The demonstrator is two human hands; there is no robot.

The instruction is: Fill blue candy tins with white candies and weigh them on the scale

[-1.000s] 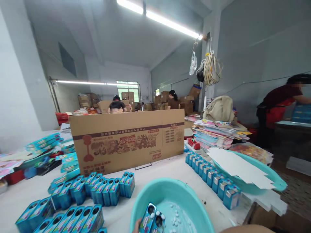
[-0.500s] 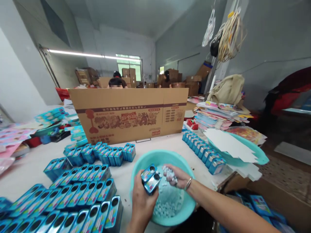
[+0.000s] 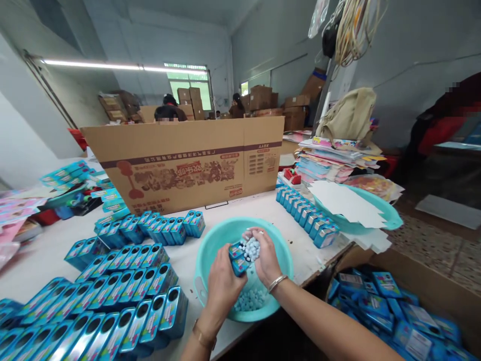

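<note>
Over a turquoise basin [image 3: 287,250], my left hand [image 3: 224,278] is closed around two small blue tins [image 3: 239,265] held side by side. My right hand [image 3: 267,258] is cupped around a heap of pale blue candies [image 3: 250,248] right at the tops of the tins. The heap hides the tins' round openings. More loose pale candies [image 3: 251,300] lie in the bottom of the basin. Rows of blue tins [image 3: 124,291] with dark round openings stand upright on the table to the left.
A tall printed cardboard sheet [image 3: 188,165] stands behind the basin. To the right is a row of tins [image 3: 308,215], beside a turquoise tray [image 3: 393,215] bearing white card. An open carton [image 3: 443,286] at lower right holds many blue tins. People are visible beyond the cardboard.
My right hand has moved left with its candies, from beside the tins onto their tops. The view has shifted, showing more of the carton at lower right.
</note>
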